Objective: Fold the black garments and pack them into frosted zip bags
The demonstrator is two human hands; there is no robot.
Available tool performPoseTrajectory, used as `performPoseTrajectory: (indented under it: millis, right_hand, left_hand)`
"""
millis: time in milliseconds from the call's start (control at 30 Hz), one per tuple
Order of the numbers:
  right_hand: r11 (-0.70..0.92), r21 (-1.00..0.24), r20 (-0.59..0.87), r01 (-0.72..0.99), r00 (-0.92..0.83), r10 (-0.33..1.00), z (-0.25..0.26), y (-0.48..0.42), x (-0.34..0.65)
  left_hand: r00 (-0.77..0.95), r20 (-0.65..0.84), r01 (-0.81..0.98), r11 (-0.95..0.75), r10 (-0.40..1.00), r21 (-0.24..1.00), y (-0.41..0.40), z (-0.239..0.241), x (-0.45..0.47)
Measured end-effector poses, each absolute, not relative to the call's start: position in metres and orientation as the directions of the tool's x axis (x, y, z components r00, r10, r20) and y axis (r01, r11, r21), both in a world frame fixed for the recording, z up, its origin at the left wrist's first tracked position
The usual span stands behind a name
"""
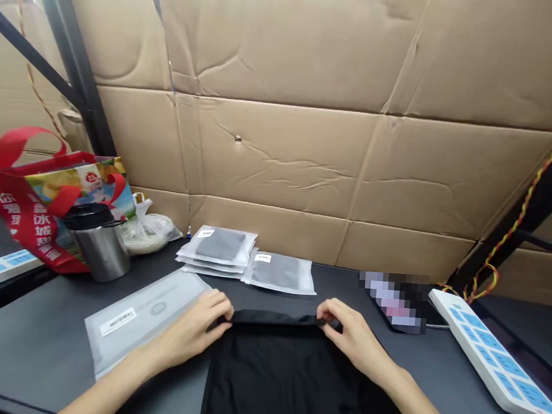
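Note:
A black piece of fabric, perhaps a garment (287, 378), lies flat at the front of the dark table, its far edge raised in a narrow band. My left hand (202, 321) pinches the left end of that band. At the right end, my right hand (349, 335) grips the same edge between thumb and fingers. Partly under my left forearm lies a frosted plastic bag (155, 309) with a barcode label. Beyond my hands sit a stack of packed frosted bags (219, 250) and one more packed bag (281, 273) beside it, with dark contents.
To the left stand a steel tumbler (100, 245), a red tote bag (34, 215) and a tied plastic bag (146, 229). A phone (394, 303) and a white power strip (492, 361) lie to the right. Cardboard (281, 138) walls the table's back.

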State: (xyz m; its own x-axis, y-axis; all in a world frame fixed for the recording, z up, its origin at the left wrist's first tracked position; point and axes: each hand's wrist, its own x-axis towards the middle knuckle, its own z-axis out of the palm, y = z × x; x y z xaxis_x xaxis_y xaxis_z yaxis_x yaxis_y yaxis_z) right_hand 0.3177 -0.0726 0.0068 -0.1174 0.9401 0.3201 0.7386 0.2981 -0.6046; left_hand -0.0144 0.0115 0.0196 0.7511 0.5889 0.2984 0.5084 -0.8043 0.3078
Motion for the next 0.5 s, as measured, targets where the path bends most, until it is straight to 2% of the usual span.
performPoseTrajectory:
  millis: [133,200,267,333,433,500]
  right_hand:
    - [0.349,-0.554,0.277,0.756,-0.227,0.933,0.003,-0.089,0.319]
    - [0.337,-0.537,0.283,0.774,-0.211,0.936,0.004,-0.09,0.321]
    - [0.273,-0.533,0.307,0.801,-0.117,0.944,0.008,-0.088,0.329]
    - [0.14,-0.529,0.315,0.837,0.04,0.948,0.009,-0.083,0.342]
    - [-0.094,-0.505,0.241,0.858,0.245,0.939,0.005,-0.076,0.366]
    - [-0.144,-0.511,0.168,0.847,0.262,0.95,-0.001,-0.071,0.376]
  left_hand:
    - [0.821,0.19,0.462,-0.821,0.539,0.335,-0.004,0.016,-0.023]
    - [0.793,0.221,0.491,-0.81,0.568,0.321,-0.003,0.02,-0.019]
    - [0.741,0.307,0.524,-0.8,0.598,0.294,0.0,0.025,-0.008]
    - [0.744,0.349,0.508,-0.822,0.57,0.259,0.001,0.029,0.005]
    - [0.868,0.228,0.4,-0.893,0.441,0.206,-0.007,0.026,0.024]
    - [0.914,0.141,0.353,-0.916,0.381,0.188,-0.013,0.019,0.031]
